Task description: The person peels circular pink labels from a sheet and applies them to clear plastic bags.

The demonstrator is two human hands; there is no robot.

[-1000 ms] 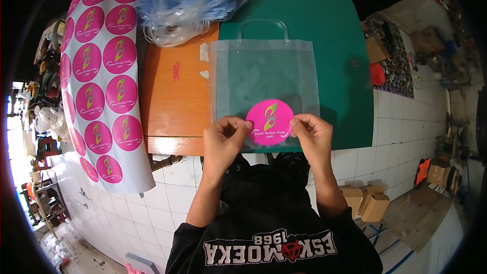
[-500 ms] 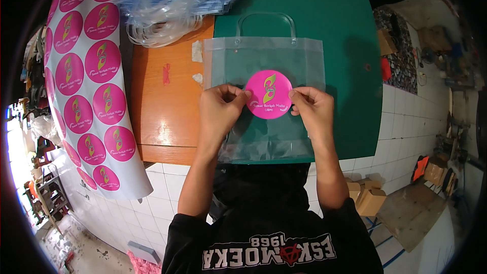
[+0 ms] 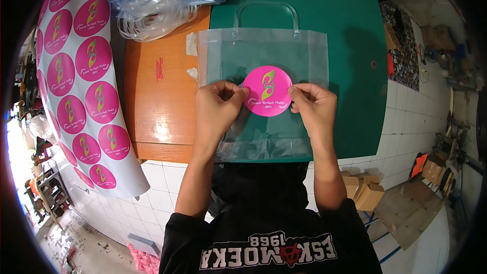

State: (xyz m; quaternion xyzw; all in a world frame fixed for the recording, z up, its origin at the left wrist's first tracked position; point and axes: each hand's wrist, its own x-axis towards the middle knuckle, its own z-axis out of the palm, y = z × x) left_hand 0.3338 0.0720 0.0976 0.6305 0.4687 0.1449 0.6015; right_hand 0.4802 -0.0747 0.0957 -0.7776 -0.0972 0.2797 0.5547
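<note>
Holding: both hands pinched a round pink sticker [image 3: 267, 91].
Left hand [image 3: 217, 109]: gripped its left edge.
Right hand [image 3: 314, 109]: gripped its right edge.
Sticker: lay on a clear bag [image 3: 264, 50].
Bag: rested on a green mat [image 3: 329, 15].

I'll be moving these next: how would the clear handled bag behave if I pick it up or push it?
The clear bag is thin see-through plastic, wrinkled at its near edge, so probably floppy and light. It lies flat on the green mat, so a push would likely slide or crumple it.

Your workspace: a tiled room with a worktable.
You have an orange wooden tabletop [image 3: 162, 106] at nine o'clock, a green mat [image 3: 350, 45] at one, and a white tiled floor [image 3: 406, 137] at three.
</note>
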